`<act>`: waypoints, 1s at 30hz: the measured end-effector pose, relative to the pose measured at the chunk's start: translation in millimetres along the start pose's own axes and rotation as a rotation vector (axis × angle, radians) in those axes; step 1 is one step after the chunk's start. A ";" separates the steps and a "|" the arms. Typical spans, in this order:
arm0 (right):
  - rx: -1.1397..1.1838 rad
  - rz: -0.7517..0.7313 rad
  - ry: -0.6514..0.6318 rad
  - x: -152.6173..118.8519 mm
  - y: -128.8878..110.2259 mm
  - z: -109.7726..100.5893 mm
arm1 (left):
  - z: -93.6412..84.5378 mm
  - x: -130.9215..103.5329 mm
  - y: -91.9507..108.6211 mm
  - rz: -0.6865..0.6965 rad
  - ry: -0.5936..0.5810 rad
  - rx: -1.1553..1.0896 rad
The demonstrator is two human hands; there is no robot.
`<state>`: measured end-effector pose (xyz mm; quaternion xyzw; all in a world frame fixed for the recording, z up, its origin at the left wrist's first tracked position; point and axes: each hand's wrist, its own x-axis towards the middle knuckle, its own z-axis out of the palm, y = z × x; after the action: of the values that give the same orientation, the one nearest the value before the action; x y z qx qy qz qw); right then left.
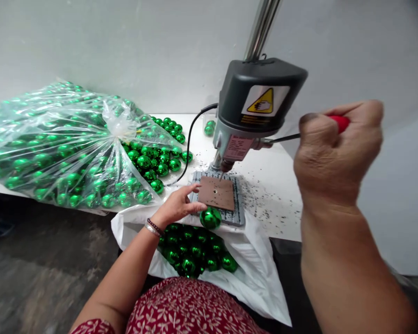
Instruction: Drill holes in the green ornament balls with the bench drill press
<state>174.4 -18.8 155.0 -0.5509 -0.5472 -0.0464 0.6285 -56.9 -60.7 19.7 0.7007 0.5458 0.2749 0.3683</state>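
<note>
My right hand (pixel 337 148) is wrapped round the red-tipped feed lever (pixel 286 138) of a small drill press (pixel 261 95). At the drill base, my left hand (pixel 179 204) has its thumb and fingers apart, beside a brown board (pixel 221 197) with a small hole in it. Just below the thumb is a shiny green ball (pixel 210 218), at the front edge of the base; whether the thumb touches it I cannot tell. More green balls (pixel 195 250) lie in an open white bag (pixel 261 273) at my lap. The drill bit points down over the board.
A large, tied clear plastic bag (pixel 56 144) full of green balls covers the left of the white table (pixel 278 199). Loose green balls (pixel 163 162) lie beside it. A black cable (pixel 191 134) runs from the drill, and dark shavings are scattered around the base.
</note>
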 end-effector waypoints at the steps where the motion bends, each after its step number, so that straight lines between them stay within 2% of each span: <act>1: 0.001 -0.003 0.006 0.2 0.9 0.5 | -8.3 -1.0 -3.3 -0.022 0.089 0.088; 3: 0.007 -0.006 0.009 0.8 2.1 1.0 | -25.2 -0.8 -8.6 -0.088 0.272 0.360; 5: 0.021 -0.014 0.004 0.8 2.9 1.2 | -39.8 0.1 -12.1 -0.206 0.352 0.684; 8: 0.043 -0.047 0.002 -1.0 5.0 1.2 | -52.3 -0.2 -16.8 -0.360 0.227 0.974; 10: 0.046 -0.076 0.006 -2.7 6.7 1.3 | -54.2 -0.8 -20.9 -0.379 0.142 1.025; 13: 0.053 -0.102 0.012 -4.8 9.0 1.3 | -52.7 -0.8 -25.4 -0.379 0.154 0.976; 15: 0.065 -0.103 0.012 -5.6 10.2 1.3 | -50.8 0.1 -24.7 -0.351 0.221 0.805; 16: 0.073 -0.100 0.010 -5.9 10.8 1.4 | -49.3 0.6 -23.2 -0.316 0.251 0.649; 18: 0.088 -0.098 0.008 -6.4 11.9 1.5 | -43.9 1.7 -18.7 -0.233 0.270 0.180; 21: 0.101 -0.115 0.015 -7.6 13.4 1.6 | -29.0 3.6 -13.1 -0.182 0.173 -0.625; 23: 0.104 -0.125 0.018 -8.6 14.0 1.2 | -16.9 5.9 -11.6 -0.212 0.080 -0.965; 26: 0.107 -0.129 0.021 -10.3 14.2 0.3 | -2.3 11.9 -10.7 -0.269 -0.016 -1.129; 30: 0.132 -0.133 0.021 -12.6 13.5 -0.7 | 7.0 24.8 -6.0 -0.271 -0.024 -1.172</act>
<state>178.8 -20.9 137.2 -0.4702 -0.5776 -0.0576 0.6648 -48.5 -37.4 10.3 0.3084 0.3835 0.4727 0.7310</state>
